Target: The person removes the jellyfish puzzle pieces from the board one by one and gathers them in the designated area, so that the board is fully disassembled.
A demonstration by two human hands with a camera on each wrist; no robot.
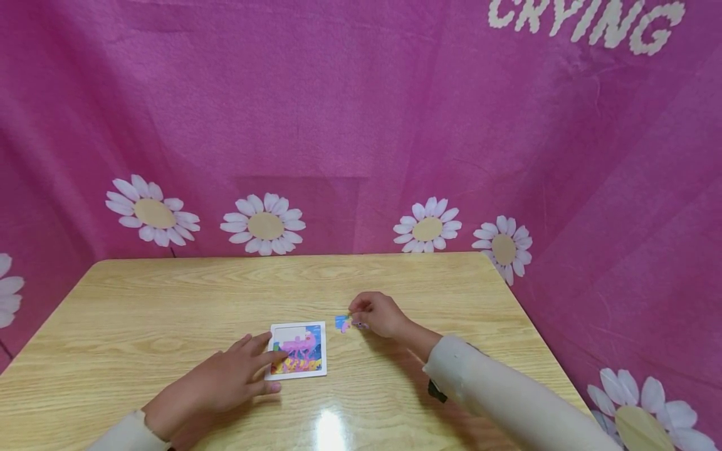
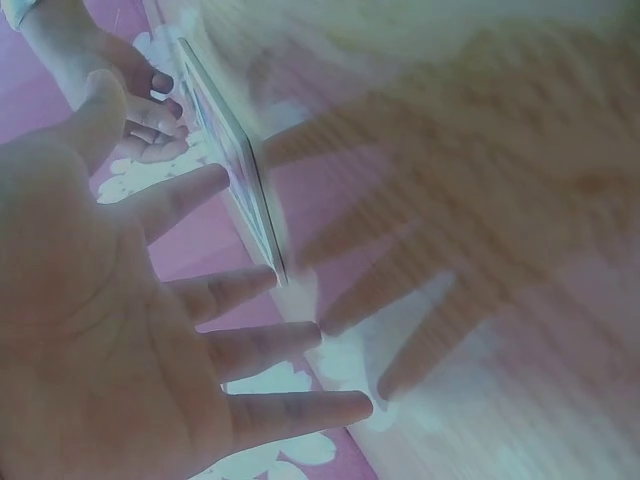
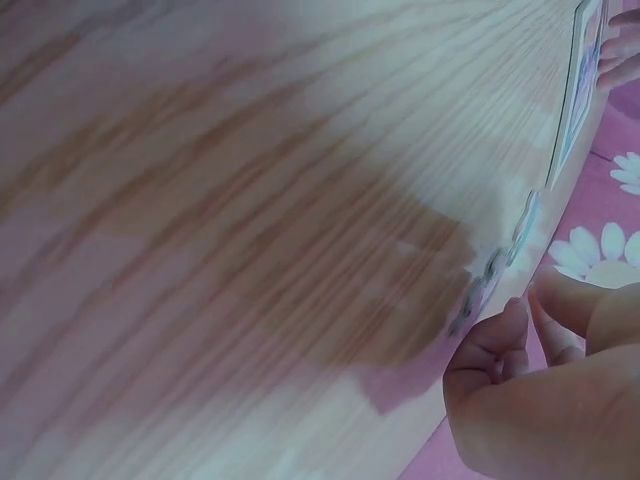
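A square jigsaw puzzle in a white frame (image 1: 298, 377) lies on the table, its picture pink, blue and yellow, with a bare pale area at the upper left. My left hand (image 1: 234, 376) is spread at its left side, one finger reaching over the picture; the left wrist view shows the same palm (image 2: 100, 310) with straight fingers. To the right of the frame lie loose puzzle pieces, one blue and pink (image 1: 341, 323). Bent over them is my right hand (image 1: 379, 315), thumb and forefinger close together at the pieces. Whether it pinches one, I cannot tell.
The wood-grain table (image 1: 169, 300) is glossy and reflects the hands. Behind it hangs a pink cloth (image 1: 338, 113) with white daisies and pale lettering, reaching down past the table's back and right edges.
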